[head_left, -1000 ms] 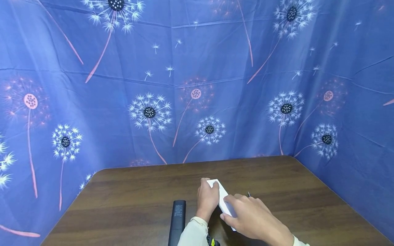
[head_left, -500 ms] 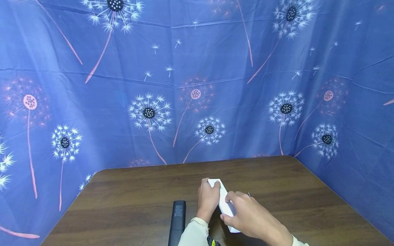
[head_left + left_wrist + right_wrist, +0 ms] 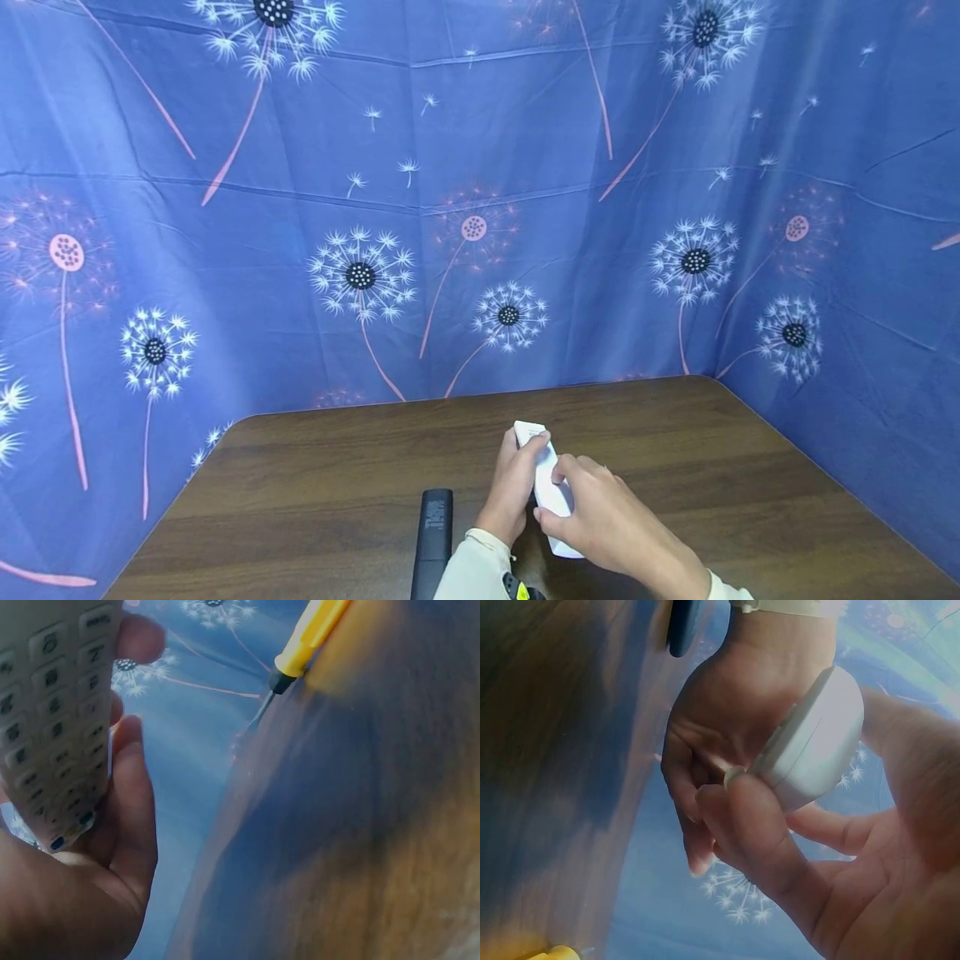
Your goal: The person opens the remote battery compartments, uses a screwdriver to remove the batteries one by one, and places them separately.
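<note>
A white remote control (image 3: 552, 493) is held between both hands above the table, its plain back upward in the head view. My left hand (image 3: 512, 490) grips its far part, the thumb lying over the back. In the left wrist view the remote's button side (image 3: 52, 712) faces the camera, with rows of printed keys. Nearer the body, my right hand (image 3: 611, 523) holds the same remote, with thumb and curled index finger at its sides. The right wrist view shows the remote's rounded end (image 3: 817, 742) beside the right thumb and fingers; where they press is partly hidden.
A yellow-handled screwdriver (image 3: 311, 634) lies on the wooden table (image 3: 315, 475), hidden behind the right hand in the head view. Left of the arms lies a long black object (image 3: 432, 533) with a printed label. A blue dandelion-patterned curtain (image 3: 450, 167) stands behind the table.
The remote and left hand have shifted slightly away from the body and to the right, and the left hand has turned. The right hand keeps its hold, moving little.
</note>
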Tool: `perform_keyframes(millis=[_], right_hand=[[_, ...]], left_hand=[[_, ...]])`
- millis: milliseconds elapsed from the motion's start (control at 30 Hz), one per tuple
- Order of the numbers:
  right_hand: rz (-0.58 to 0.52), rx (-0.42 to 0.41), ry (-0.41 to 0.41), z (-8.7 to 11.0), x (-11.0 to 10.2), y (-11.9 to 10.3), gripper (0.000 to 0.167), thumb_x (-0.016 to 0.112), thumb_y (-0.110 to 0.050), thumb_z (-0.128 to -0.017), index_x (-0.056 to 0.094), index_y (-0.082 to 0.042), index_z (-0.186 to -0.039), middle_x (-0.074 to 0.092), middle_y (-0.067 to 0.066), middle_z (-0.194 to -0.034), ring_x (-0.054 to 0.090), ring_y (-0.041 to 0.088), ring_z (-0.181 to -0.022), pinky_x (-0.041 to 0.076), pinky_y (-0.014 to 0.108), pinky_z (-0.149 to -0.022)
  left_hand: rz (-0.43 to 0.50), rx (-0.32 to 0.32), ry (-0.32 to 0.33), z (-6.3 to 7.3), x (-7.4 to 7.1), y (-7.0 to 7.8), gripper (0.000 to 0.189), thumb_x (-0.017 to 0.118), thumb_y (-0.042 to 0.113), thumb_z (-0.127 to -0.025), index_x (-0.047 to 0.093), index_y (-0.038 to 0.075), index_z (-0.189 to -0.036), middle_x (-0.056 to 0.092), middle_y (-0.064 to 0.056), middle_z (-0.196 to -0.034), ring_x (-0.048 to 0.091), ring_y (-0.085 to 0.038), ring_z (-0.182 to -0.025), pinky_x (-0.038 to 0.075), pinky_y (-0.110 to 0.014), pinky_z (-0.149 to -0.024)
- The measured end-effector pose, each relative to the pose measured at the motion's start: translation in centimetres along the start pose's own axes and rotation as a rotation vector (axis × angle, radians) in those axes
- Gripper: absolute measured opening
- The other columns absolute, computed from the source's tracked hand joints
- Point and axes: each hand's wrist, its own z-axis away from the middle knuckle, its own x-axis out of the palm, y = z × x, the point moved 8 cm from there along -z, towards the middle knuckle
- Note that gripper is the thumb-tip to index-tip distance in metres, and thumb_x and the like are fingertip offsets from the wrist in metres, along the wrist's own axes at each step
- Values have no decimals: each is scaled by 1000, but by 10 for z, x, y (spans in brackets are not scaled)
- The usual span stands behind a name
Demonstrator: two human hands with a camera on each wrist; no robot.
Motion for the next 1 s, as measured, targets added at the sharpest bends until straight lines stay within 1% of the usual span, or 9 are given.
perform_keyframes(millis=[100, 233, 367, 500, 667, 733, 900, 1000], right_hand=[[-7, -6, 4, 0, 0, -1, 30, 80, -26, -76, 61, -12, -94, 53, -9, -80, 48, 9, -70, 41, 27, -60], [-4, -7, 5, 1, 0, -2, 31, 81, -28, -77, 61, -13, -95, 53, -9, -82, 48, 9, -71, 42, 29, -63], [18, -26, 23, 1, 1, -4, 32, 82, -29, -77, 62, -13, -96, 53, -11, -83, 48, 8, -72, 43, 33, -67], [22, -44, 34, 1, 1, -6, 32, 82, -29, -78, 63, -13, -97, 54, -11, -84, 48, 7, -73, 44, 35, -68], [17, -56, 30, 1, 2, -6, 33, 81, -31, -79, 63, -14, -101, 54, -11, -87, 48, 5, -75, 45, 37, -68], [25, -62, 29, 1, 3, -6, 34, 81, -31, -79, 64, -14, -103, 54, -11, -87, 48, 4, -75, 45, 36, -68], [65, -88, 39, 2, 4, -7, 43, 81, -30, -80, 66, -7, -113, 55, -10, -86, 48, 3, -72, 46, 34, -66], [83, -99, 43, 4, 5, -7, 46, 81, -31, -80, 66, -5, -115, 55, -8, -86, 47, 3, -71, 47, 35, -66]], left_hand=[[39, -1, -15, 2, 3, 1, 63, 61, 37, -96, 37, 3, -143, 51, -11, -126, 54, -24, -107, 43, -37, -91], [75, -8, -6, 4, 5, 2, 61, 61, 36, -96, 36, 5, -141, 50, -11, -121, 54, -23, -103, 44, -35, -86], [109, 2, 7, 4, 5, 2, 56, 60, 31, -95, 37, 3, -138, 55, -11, -111, 59, -23, -91, 47, -33, -80], [143, 3, 13, 3, 5, 2, 51, 58, 28, -96, 36, 2, -135, 59, -12, -99, 62, -21, -81, 49, -32, -74], [172, 0, 30, 1, 4, 1, 45, 55, 25, -97, 36, 1, -131, 62, -12, -88, 62, -19, -73, 50, -30, -67], [170, 6, 33, 2, 4, 1, 42, 53, 24, -98, 36, 1, -130, 62, -12, -88, 62, -19, -73, 49, -30, -67], [163, 6, 38, 3, 4, 0, 35, 47, 24, -100, 38, 2, -127, 61, -12, -91, 61, -19, -76, 48, -31, -69], [173, 1, 38, 3, 4, -2, 33, 45, 25, -102, 39, 3, -125, 63, -12, -87, 61, -18, -73, 48, -31, -66]])
